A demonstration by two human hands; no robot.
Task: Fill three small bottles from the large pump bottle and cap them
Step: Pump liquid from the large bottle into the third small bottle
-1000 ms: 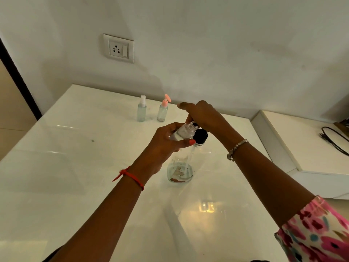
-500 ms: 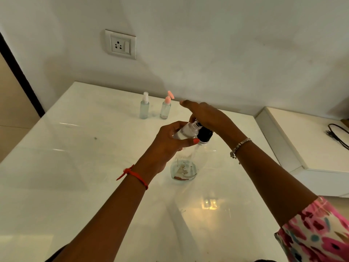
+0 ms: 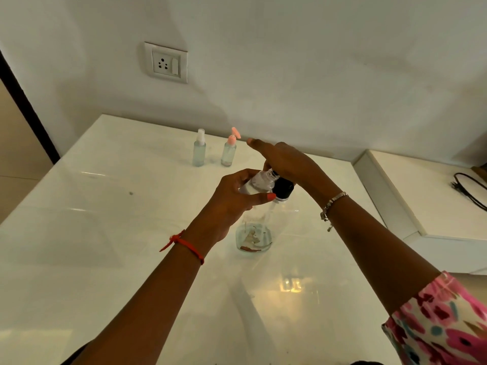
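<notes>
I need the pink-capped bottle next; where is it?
Head view: the pink-capped bottle stands upright far back on the table, just right of the white-capped bottle.

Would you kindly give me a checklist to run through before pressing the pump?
1. Left hand grips the small bottle: ok.
2. Small bottle's neck uncapped: ok.
3. Neck lined up with the nozzle: cannot tell, the right hand hides it.
4. Right hand on top of the pump: ok.
5. Large pump bottle upright on the table: ok.
6. Liquid left in it: only a shallow layer, probably not ok.
</notes>
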